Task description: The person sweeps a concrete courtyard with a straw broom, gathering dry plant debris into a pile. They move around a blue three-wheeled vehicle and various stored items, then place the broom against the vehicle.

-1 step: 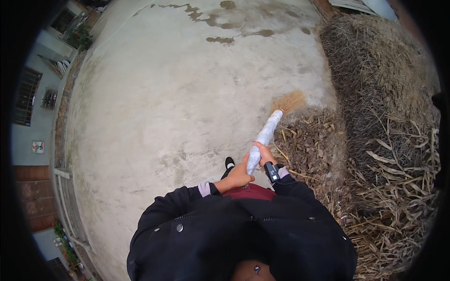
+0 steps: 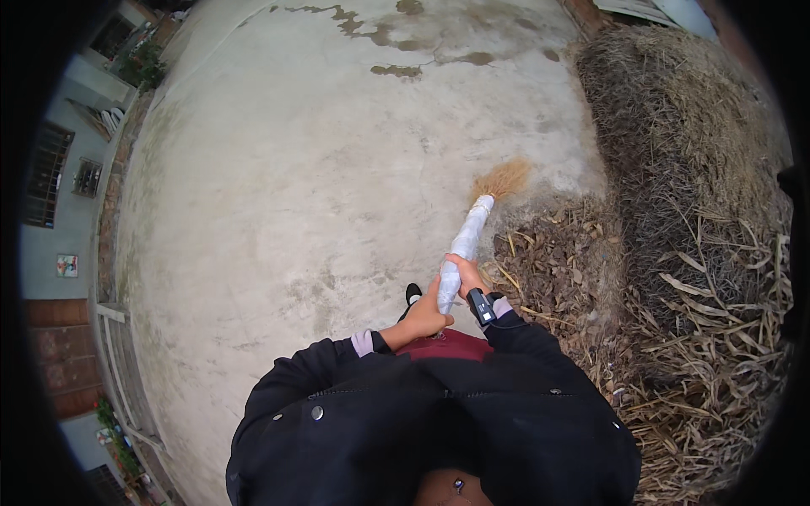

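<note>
Both of my hands grip a broom (image 2: 467,234) whose body is wrapped in white plastic. Loose tan bristles (image 2: 501,179) fan out from its far end, over the concrete near the leaf litter. My left hand (image 2: 427,315) is closed around the near end, close to my body. Farther up the wrapping, my right hand (image 2: 467,276) is wrapped around the broom too, with a small black device (image 2: 482,307) strapped at its wrist. The broom tilts away from me, slightly to the right. Whether its bristles touch the ground I cannot tell.
Pale concrete (image 2: 278,185) spreads ahead and left, with wet patches (image 2: 396,72) at the far side. Dry leaves (image 2: 561,244) lie to the right, beside a large straw heap (image 2: 675,126) and dry corn stalks (image 2: 709,379). A building (image 2: 80,152) stands along the left.
The broom and both hands have shifted slightly left, and the bristle end has swung a little left. My grip looks the same.
</note>
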`<action>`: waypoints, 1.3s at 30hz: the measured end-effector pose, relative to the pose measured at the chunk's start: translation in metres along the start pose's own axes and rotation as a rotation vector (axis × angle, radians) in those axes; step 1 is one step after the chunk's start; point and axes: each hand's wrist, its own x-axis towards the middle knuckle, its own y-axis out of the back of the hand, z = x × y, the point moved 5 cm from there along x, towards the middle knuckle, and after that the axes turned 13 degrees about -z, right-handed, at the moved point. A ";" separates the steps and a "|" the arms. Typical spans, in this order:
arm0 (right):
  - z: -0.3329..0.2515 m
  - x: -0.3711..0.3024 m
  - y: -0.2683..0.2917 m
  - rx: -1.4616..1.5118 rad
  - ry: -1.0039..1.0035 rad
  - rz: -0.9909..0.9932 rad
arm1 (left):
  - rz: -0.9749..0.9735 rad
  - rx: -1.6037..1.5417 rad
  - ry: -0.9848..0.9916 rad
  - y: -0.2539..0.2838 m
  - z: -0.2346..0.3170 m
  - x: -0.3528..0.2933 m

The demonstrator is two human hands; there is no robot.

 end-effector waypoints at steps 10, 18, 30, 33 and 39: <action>0.084 0.094 -0.085 0.000 -0.444 -0.328 | -0.043 -0.196 0.212 0.085 -0.099 0.077; 0.026 0.090 -0.038 0.193 0.073 0.154 | -0.398 0.058 -0.050 0.139 -0.056 0.074; -0.077 0.277 -0.061 0.035 -0.275 -0.279 | -0.037 0.140 0.199 0.192 0.021 0.245; -0.116 0.299 0.016 0.148 -0.145 -0.004 | -0.396 0.237 0.084 0.175 0.057 0.316; -0.174 0.248 0.035 0.280 0.173 0.425 | -0.565 0.094 -0.146 0.209 0.124 0.302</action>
